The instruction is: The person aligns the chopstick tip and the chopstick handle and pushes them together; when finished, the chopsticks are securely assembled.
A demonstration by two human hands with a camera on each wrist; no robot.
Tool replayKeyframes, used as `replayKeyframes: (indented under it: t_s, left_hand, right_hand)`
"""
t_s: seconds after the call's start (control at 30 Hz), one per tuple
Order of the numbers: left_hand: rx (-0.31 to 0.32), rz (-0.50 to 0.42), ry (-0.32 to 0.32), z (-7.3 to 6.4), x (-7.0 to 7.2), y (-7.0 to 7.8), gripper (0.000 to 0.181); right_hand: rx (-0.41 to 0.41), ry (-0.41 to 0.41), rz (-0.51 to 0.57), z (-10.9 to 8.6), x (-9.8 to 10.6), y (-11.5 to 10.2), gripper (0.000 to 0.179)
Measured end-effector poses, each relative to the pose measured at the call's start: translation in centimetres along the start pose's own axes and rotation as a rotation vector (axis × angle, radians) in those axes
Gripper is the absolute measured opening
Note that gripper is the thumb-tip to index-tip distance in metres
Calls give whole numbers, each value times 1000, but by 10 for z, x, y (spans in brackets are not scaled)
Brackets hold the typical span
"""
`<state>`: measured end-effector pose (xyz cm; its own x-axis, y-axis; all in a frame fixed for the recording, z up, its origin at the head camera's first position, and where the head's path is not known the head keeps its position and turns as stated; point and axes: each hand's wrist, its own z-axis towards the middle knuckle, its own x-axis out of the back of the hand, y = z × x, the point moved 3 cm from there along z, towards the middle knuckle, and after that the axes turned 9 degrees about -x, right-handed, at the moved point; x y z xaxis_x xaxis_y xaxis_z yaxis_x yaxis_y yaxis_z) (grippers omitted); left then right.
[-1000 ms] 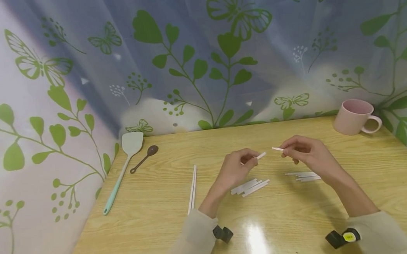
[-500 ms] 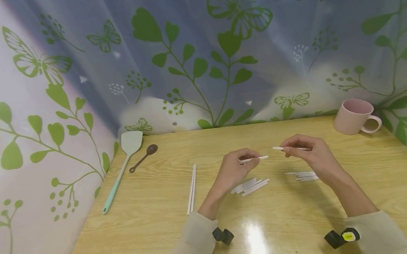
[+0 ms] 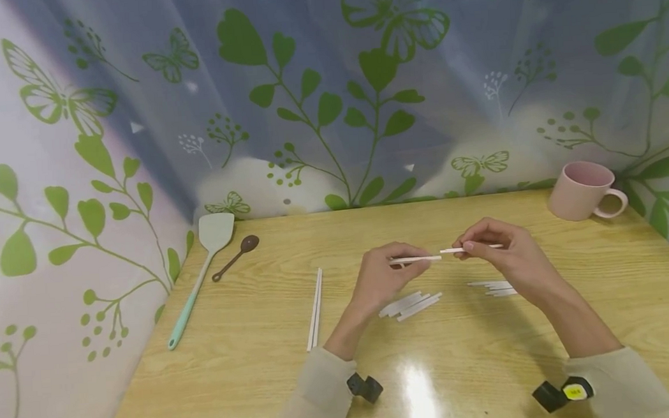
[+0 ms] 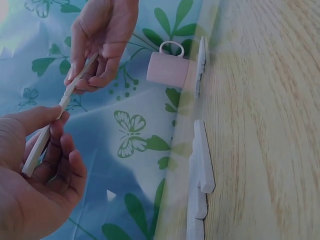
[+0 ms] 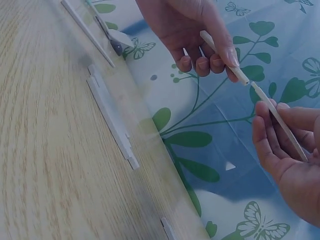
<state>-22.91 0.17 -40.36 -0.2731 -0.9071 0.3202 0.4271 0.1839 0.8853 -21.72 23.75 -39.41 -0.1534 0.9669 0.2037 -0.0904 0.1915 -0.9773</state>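
Observation:
My left hand [image 3: 377,275] pinches a thicker white chopstick section [image 5: 241,75] between thumb and fingers. The thumb and fingers of my right hand [image 3: 516,258] hold a thinner white section [image 5: 261,95]. Both pieces are raised above the table, nearly in line, end to end. A small gap shows between the ends in the right wrist view; the thicker end has a hole and the other a narrow tip. Below the left hand lies a pile of thicker white sections [image 3: 418,308]. Thinner sections [image 3: 496,287] lie under the right hand, partly hidden by it.
Two long white chopsticks [image 3: 316,306] lie left of the left forearm. Farther left are a pale green spatula [image 3: 206,268] and a brown spoon [image 3: 248,244]. A pink mug [image 3: 578,194] stands at the back right of the wooden table [image 3: 236,381], before a patterned curtain [image 3: 315,76].
Both hands have levelled their chopstick sections, turning them into line. The right section has moved left and slightly down, bringing the two ends closer together. The piles lie unchanged.

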Motion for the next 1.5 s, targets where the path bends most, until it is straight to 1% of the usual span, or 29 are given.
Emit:
replayKeyframes:
  t_s: [0.2,0.43,0.8,1.03,1.13,1.3,1.37,1.5]
  left_hand:
    - [3,-35,18,-1,-1,1,14]
    - [9,-67,46,0,-2,0,15]
    - [23,-96,41,0,-2,0,14]
    - [29,-175,38,-1,-2,0,17]
    - [23,-182,30,-1,-1,-1,17]
    - [26,-204,4,-1,-3,-2,16]
    - [27,-200,-2,-1,-3,-2,16]
    - [1,-191,-2,-1,0,1,18]
  right_hand:
    - [8,-14,9,-2,-1,-2,23]
    - [17,-11,10,-4,1,-4,22]
    - [23,-14,-29,-5,-1,-9,20]
    - [43,-29,-27,-5,-3,-10,18]
    - [47,-34,-30,-6,-3,-10,17]
    - [82,-59,-44,-7,-4,-14,16]
    - [96,-71,-32,-7,-4,-14,16]
    - [106,-126,96,-7,-4,-14,17]
